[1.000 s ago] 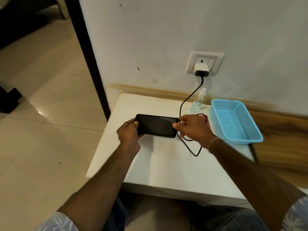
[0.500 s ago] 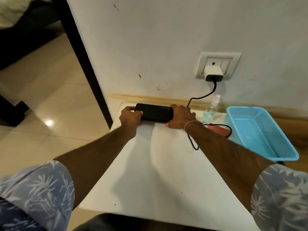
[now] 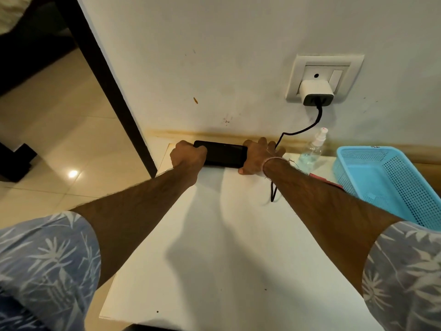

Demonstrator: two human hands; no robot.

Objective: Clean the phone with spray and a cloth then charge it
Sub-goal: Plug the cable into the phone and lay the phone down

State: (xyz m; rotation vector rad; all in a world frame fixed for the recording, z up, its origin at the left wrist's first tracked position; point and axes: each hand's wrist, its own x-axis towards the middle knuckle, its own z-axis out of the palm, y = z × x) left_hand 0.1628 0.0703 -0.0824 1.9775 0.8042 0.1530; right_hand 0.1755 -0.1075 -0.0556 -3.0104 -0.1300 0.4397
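Here, phone [image 3: 223, 154] at table's [image 3: 214, 247] far edge, both hands' fingers [image 3: 262, 142] clamped on its ends, apparently resting down.

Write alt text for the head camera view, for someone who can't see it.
Two hands hold a black phone by its ends at the back of a white table, left hand, right hand. A charger sits in the wall socket, its cable trailing down; a spray bottle and blue basket stand right.
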